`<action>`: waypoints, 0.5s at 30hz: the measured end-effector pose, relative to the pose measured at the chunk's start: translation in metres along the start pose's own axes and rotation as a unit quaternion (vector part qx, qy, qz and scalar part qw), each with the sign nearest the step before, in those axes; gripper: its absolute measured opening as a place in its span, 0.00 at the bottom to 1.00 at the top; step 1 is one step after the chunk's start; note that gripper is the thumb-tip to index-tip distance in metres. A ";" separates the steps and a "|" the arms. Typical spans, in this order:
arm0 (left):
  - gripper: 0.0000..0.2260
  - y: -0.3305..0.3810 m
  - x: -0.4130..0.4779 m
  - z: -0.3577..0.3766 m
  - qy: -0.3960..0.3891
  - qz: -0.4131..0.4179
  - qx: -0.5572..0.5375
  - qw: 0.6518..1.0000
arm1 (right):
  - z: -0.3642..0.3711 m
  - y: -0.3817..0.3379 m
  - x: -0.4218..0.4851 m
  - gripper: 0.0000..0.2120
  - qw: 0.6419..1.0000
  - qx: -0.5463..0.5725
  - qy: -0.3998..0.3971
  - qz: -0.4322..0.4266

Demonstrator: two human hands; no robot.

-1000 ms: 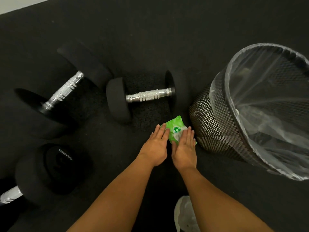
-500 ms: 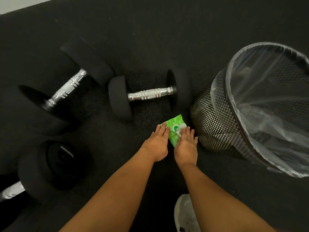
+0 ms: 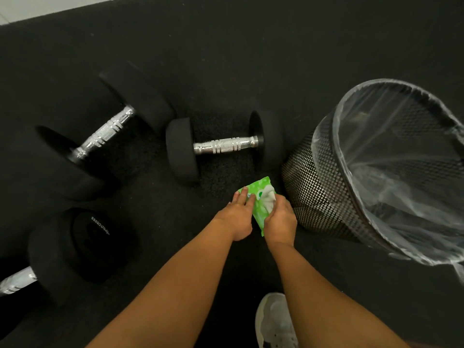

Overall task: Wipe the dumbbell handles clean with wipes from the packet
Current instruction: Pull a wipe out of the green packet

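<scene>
Our left hand (image 3: 237,217) lies flat, fingers extended, pinning the green wipes packet (image 3: 258,204) to the floor. Our right hand (image 3: 280,219) pinches a white wipe (image 3: 268,199) emerging from it. If the left hand loosens, we judge the packet may lift or several wipes follow.

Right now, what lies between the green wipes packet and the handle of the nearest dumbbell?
In the head view, only bare black floor mat separates the wipes packet from the nearest dumbbell's handle; nothing else lies there.
</scene>
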State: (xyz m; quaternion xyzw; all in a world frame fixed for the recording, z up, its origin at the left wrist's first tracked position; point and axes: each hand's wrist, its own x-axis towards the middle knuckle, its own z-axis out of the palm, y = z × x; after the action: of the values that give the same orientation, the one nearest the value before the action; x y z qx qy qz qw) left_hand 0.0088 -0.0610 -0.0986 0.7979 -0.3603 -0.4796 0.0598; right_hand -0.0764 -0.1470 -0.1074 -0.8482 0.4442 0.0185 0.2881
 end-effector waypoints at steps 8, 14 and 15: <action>0.30 0.004 -0.014 -0.020 0.035 0.004 -0.068 0.997 | -0.011 -0.024 -0.005 0.13 0.995 0.080 0.050 0.012; 0.24 -0.006 -0.030 -0.037 0.112 -0.039 -0.216 0.969 | -0.010 -0.063 -0.012 0.12 0.997 0.061 0.051 -0.007; 0.24 -0.009 -0.034 -0.041 0.127 -0.054 -0.258 0.956 | -0.010 -0.071 -0.013 0.12 0.997 0.064 0.049 -0.012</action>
State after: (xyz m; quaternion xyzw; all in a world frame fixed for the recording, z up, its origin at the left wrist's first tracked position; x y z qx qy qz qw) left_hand 0.0373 -0.0434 -0.0563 0.8279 -0.1707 -0.4532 0.2829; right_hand -0.0325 -0.1108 -0.0615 -0.8332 0.4474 -0.0549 0.3205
